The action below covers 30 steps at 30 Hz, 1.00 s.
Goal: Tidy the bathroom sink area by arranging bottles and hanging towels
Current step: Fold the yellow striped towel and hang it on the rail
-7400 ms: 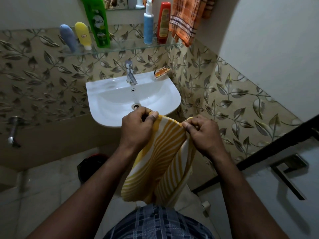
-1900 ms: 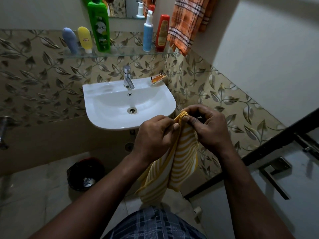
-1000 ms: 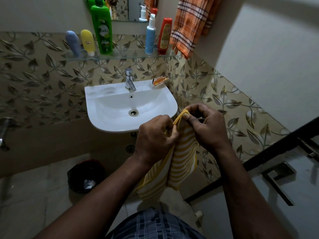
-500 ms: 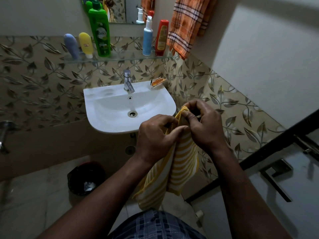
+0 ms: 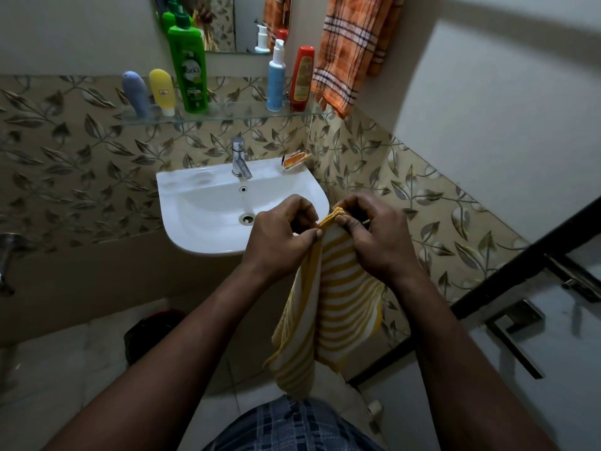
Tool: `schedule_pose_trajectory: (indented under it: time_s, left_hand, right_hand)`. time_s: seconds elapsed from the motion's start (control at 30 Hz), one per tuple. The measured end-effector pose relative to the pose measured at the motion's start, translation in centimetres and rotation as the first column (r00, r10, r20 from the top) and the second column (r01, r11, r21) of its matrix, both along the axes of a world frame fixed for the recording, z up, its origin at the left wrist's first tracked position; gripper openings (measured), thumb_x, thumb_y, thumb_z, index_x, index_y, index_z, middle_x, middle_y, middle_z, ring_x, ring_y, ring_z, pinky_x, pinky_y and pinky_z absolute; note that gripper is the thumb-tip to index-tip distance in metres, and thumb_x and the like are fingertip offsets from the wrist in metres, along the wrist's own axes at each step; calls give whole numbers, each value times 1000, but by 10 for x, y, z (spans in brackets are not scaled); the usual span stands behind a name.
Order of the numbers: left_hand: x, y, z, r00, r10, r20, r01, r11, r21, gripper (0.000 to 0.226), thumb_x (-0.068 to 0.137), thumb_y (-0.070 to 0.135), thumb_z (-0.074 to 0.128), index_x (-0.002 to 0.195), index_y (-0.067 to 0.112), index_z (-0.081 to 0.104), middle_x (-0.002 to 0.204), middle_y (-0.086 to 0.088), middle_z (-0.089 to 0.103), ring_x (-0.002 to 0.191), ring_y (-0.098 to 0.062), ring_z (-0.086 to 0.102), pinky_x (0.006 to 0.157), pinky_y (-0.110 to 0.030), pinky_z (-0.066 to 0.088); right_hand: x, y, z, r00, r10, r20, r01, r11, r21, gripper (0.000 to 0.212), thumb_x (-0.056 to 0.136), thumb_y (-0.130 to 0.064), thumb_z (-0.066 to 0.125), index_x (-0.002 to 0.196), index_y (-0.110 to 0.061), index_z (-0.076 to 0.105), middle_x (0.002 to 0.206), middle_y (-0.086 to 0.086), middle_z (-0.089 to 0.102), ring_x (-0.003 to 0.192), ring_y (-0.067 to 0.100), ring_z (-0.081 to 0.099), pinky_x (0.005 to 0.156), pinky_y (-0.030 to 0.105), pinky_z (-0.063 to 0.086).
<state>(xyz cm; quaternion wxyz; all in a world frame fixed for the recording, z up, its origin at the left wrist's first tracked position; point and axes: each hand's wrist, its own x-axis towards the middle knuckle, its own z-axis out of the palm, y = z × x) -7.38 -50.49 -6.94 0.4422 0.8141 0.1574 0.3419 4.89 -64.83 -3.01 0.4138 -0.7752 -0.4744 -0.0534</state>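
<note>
Left hand (image 5: 279, 236) & right hand (image 5: 377, 239) both pinch the top edge of the yellow-and-white striped cloth towel (image 5: 338, 304), fingers curled tight. The rest hangs folded in front of the white ceramic sink (image 5: 195, 222). Best approach: match corners, edges flush, then drape w/ even halves. Behind: glass wall shelf (image 5: 234, 116) w/ bottles upright, orange checked towel (image 5: 351, 50) hung at the corner.

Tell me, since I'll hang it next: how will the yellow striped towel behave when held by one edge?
Probably floppy: the yellow striped towel hangs in limp folds below where the left hand and right hand pinch its top edge. Likely light, since fingertip pinches carry it. Its ribbed weave looks unlikely to slip.
</note>
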Motion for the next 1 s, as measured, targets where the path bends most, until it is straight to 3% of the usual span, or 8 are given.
schedule_pose_trajectory:
  time_s: [0.17,0.33,0.4,0.5,0.6,0.73,1.0]
  left_hand:
    - [-4,5,-3,997,-76,-7,76,997,5,20,83,12,79,99,24,81,88,12,78,83,-3,74,77,-22,59]
    - [-7,8,-18,975,-84,-204,67,994,-87,18,85,15,79,87,32,74,82,11,75,79,-6,71,73,-35,61]
    - [-9,5,-21,975,-156,-161,124,973,-193,7,83,26,76,89,27,73,84,5,74,80,-15,71,73,-39,60]
    - [-9,1,-17,978,-182,-100,153,956,-250,19,86,37,80,93,22,71,85,-1,73,82,-24,70,69,-39,57]
    - [-6,3,-12,985,-162,-57,143,958,-250,14,86,28,85,89,21,73,80,1,74,72,-15,69,63,-30,56]
    - [-6,10,-6,979,-199,-39,179,941,-288,14,82,19,88,84,19,75,74,5,75,66,-4,67,60,-18,49]
    - [-6,8,-2,958,-285,43,265,812,-520,16,72,25,87,74,17,73,81,-10,75,77,-19,71,69,-31,57]
  right_hand:
    - [-3,-2,-5,1000,-2,11,2,1000,23,12,93,-8,72,103,-13,75,93,-7,72,85,0,65,73,12,48]
    - [-8,3,-25,1000,8,-28,-10,997,-82,9,93,-11,73,102,-15,75,90,-7,72,82,-3,63,69,11,47]
    - [-8,3,-26,998,20,-53,-23,998,-59,11,93,-11,72,103,-15,75,92,-7,73,84,2,65,71,12,47]
    - [-9,3,-26,998,40,-52,-41,999,-32,15,91,-12,72,105,-16,76,97,-5,72,89,4,66,76,15,49]
    - [-8,2,-25,992,60,-110,-59,998,12,17,90,-10,75,106,-14,78,100,-5,72,91,1,66,77,12,49]
    - [-3,-3,-25,978,106,-179,-95,993,70,17,88,-12,78,106,-12,80,100,-6,75,92,7,71,79,26,59]
    - [-2,-7,-23,972,141,-186,-128,989,79,18,88,-12,81,106,-12,80,100,-4,76,91,11,73,78,30,61]
